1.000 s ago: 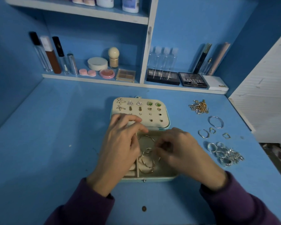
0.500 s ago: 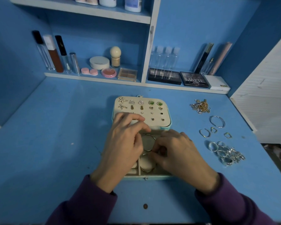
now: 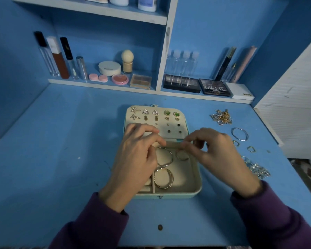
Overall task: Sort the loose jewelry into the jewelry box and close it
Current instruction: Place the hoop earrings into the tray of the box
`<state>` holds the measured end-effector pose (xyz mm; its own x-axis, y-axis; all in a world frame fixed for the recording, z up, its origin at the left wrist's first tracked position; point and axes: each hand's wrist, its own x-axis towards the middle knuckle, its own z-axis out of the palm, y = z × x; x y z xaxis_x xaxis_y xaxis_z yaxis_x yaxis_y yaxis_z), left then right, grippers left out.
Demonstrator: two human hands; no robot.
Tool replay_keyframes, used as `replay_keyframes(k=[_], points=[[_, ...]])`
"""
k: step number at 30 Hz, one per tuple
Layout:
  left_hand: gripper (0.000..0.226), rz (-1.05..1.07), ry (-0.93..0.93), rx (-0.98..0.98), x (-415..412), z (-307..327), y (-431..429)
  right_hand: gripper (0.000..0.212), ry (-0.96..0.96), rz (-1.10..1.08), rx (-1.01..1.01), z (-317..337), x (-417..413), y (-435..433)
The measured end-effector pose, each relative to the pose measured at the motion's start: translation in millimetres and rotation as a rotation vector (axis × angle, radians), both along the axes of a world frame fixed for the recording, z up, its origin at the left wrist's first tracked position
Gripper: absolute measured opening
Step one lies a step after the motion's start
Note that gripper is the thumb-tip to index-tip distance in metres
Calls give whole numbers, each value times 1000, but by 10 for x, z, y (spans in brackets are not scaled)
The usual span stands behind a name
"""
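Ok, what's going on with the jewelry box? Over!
Right hand pinches small hoop over open jewelry box. Left hand at large hoop, grip unclear. Rings, chains loose on table. Nothing in the way.

Head view, looking down, close to desk (image 3: 61,159)

Jewelry box (image 3: 180,194): matt cream velvety lining is showing inside a smooth pale-green shell. Hoops (image 3: 171,180): polished metal is gleaming. Sleeve (image 3: 90,221): purple cloth is looking matt.
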<state>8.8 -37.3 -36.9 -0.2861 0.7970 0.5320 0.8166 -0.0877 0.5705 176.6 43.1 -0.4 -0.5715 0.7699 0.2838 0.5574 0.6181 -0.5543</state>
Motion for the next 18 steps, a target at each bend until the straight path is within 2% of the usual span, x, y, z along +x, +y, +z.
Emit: replay_keyframes(k=[6,16,18], points=[[34,-5,9,-25,-6,-17,6,10,26,-201,-17,90,286,402],[33,-7,16,-36,-12,-24,12,6,-188,-495,-15,-14,910,1133],[33,-7,18,-39,-9,-21,11,16,-221,-548,-53,-59,997,1218]])
